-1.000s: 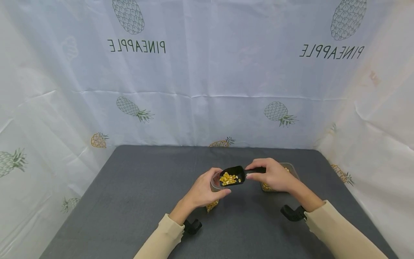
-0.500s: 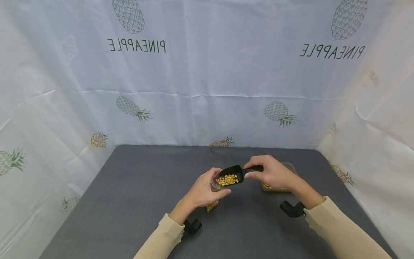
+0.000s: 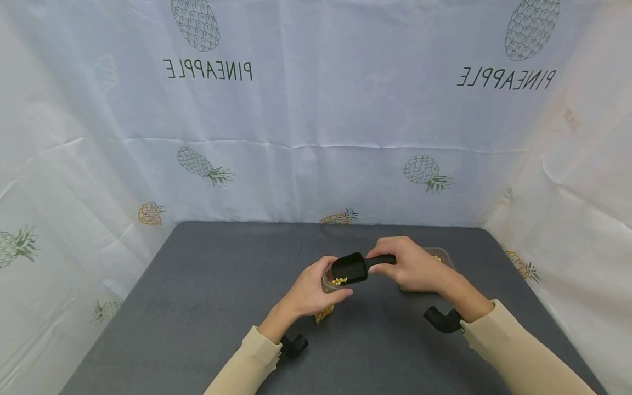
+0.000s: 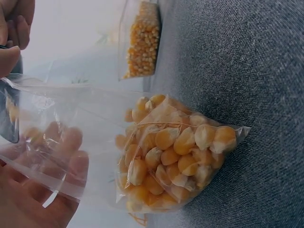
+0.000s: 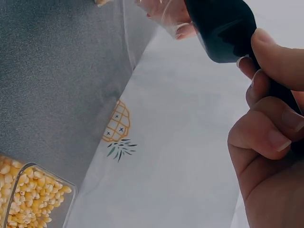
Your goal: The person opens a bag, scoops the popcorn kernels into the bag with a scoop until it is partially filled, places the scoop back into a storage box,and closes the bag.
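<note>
Around the mouth of a clear plastic bag (image 4: 107, 109), my left hand (image 3: 312, 289) curls its fingers and thumb. Yellow corn kernels (image 4: 166, 156) fill the bag's lower part, whose bottom appears to touch the table. In my right hand (image 3: 415, 267) is the handle of a black scoop (image 3: 351, 266), tilted with its lip inside the bag's opening. A few kernels (image 3: 338, 281) show at that lip. Seen from the right wrist, the scoop (image 5: 223, 28) turns its dark underside to the camera, and the thumb presses on the handle.
Behind my right hand stands a clear plastic box (image 3: 446, 255) of corn kernels, partly hidden by that hand. A dark grey cloth covers the table (image 3: 222, 285). White pineapple-print curtains (image 3: 316, 109) close off the back and sides.
The scoop has shifted slightly left and tipped further into the bag. Most of the kernels it carried have slid out of it. My left hand has stayed in place.
</note>
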A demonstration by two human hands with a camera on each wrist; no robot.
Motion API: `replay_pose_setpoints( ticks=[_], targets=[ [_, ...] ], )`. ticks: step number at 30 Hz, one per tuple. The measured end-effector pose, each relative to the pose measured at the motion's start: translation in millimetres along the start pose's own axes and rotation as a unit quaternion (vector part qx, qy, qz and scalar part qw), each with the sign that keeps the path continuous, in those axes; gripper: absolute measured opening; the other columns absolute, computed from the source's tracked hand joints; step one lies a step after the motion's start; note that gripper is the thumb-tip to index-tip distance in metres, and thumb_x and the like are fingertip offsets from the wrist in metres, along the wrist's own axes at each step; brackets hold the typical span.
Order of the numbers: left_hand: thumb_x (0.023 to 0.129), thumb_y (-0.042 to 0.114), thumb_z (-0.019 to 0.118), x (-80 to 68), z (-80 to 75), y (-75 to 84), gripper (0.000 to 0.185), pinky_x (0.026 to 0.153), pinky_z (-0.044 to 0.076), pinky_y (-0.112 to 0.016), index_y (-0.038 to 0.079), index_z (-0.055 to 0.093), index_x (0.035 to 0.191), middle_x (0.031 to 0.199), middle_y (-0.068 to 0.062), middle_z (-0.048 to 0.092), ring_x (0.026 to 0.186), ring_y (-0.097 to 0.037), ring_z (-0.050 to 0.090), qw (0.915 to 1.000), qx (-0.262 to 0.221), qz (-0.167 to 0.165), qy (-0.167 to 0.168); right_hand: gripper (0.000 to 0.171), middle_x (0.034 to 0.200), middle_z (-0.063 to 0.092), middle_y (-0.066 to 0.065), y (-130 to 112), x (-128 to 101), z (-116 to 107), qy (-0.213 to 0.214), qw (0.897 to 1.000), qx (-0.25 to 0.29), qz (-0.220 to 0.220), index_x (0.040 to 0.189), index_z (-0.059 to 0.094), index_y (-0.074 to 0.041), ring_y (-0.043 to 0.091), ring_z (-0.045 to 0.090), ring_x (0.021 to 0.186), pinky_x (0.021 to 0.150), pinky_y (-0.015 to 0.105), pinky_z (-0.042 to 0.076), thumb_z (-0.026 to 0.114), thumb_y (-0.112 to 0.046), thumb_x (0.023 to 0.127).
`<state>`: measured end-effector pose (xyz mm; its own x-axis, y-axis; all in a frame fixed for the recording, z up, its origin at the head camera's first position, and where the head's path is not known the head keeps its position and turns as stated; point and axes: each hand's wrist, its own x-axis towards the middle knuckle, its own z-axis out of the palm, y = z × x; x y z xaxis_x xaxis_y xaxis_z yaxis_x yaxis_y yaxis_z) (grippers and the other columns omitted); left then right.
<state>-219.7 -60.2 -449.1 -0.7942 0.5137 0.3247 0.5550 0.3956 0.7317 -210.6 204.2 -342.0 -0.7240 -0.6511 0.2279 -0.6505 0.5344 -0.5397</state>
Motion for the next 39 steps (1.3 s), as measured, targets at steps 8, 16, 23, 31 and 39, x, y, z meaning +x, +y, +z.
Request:
replay_pose_setpoints(
  ticks=[8,16,23,31,39],
  targets=[
    [0.090,0.038,0.077,0.3,-0.6,-0.6,0.059,0.069,0.050,-0.027,0.012,0.054,0.137,0.100,0.007,0.059,0.083,-0.008,0.056,0.9999,-0.005,0.013,0.002,0.020,0.091,0.061,-0.007,-2,-2,0,0.023,0.999,-0.015,-0.036,0.112,0.075,-0.007,0.006,0.050,0.069,0.063,0.028,0.046,0.074,-0.015,0.094],
    [0.092,0.041,0.074,-1.1,-1.1,-0.6,0.059,0.075,0.052,-0.030,0.010,0.052,0.138,0.103,0.004,0.060,0.088,-0.008,0.056,0.9999,0.007,0.014,0.004,0.020,0.092,0.062,-0.010,4,-11,-2,0.058,0.998,0.005,-0.021,0.112,0.075,-0.007,0.006,0.052,0.073,0.064,0.030,0.045,0.075,-0.014,0.093],
    [0.095,0.041,0.072,-1.1,-1.4,-1.0,0.058,0.080,0.052,-0.032,0.009,0.052,0.139,0.113,-0.008,0.064,0.092,-0.012,0.059,0.9999,0.002,0.015,0.001,0.020,0.092,0.065,-0.013,13,-25,-4,0.089,0.996,0.015,0.011,0.112,0.076,-0.014,0.008,0.054,0.072,0.065,0.029,0.047,0.077,-0.015,0.092],
    [0.095,0.041,0.071,-0.8,-2.0,-1.5,0.056,0.081,0.052,-0.032,0.012,0.053,0.139,0.111,0.003,0.061,0.094,-0.014,0.060,0.9999,0.007,0.014,0.004,0.022,0.099,0.067,-0.006,23,-41,-3,0.110,0.993,0.033,0.033,0.115,0.075,-0.010,0.009,0.055,0.074,0.065,0.029,0.048,0.075,-0.010,0.093],
    [0.095,0.042,0.072,-0.7,-1.5,-1.5,0.059,0.081,0.052,-0.033,0.007,0.054,0.139,0.109,0.003,0.061,0.093,-0.015,0.061,0.9999,0.006,0.009,0.007,0.028,0.124,0.068,0.015,37,-57,-2,0.110,0.987,0.025,0.110,0.122,0.073,-0.005,0.044,0.054,0.126,0.094,0.062,0.048,0.073,-0.015,0.096]
  ],
)
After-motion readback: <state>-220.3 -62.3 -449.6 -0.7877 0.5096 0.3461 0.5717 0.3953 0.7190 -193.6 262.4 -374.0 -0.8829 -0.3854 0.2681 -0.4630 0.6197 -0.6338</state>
